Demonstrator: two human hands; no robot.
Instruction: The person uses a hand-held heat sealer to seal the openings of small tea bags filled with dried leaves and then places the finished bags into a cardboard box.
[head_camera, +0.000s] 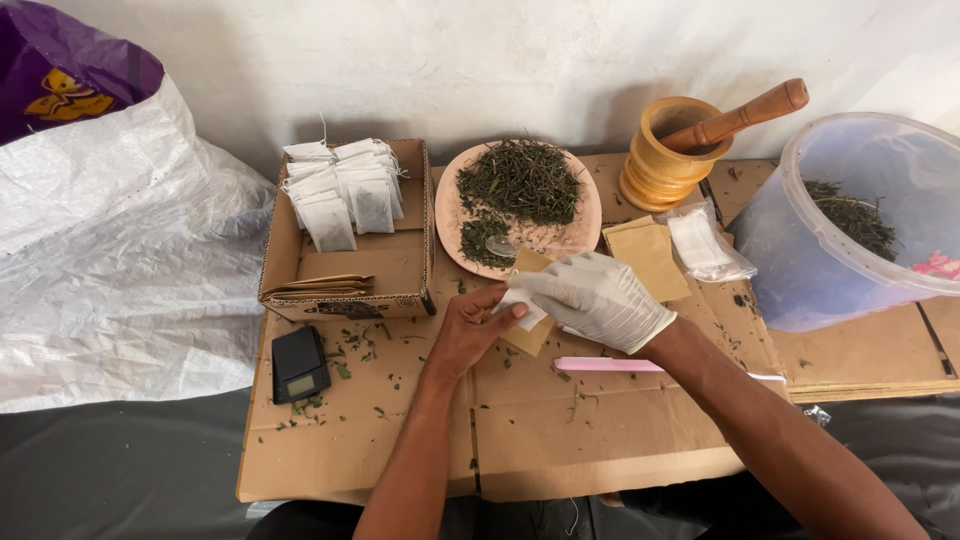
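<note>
Small white tea bag (522, 306) held mid-table, just near of the pink plate (590, 225) of dried herb. Bare left hand (470, 330) pinches its near edge; gloved right hand (600, 298) pinches the top. Thin, limp, featherlight, likely tears easily; best taken by the edges

Flattened cardboard sheet (560, 440) is covering the dark surface (120, 470), carrying open box (345, 285), pocket scale (299, 363), pink plate (455, 215), wooden mortar (665, 160), clear tub (830, 270), pink stick (605, 365), kraft envelopes (652, 255), scattered leaf bits (355, 350)
</note>
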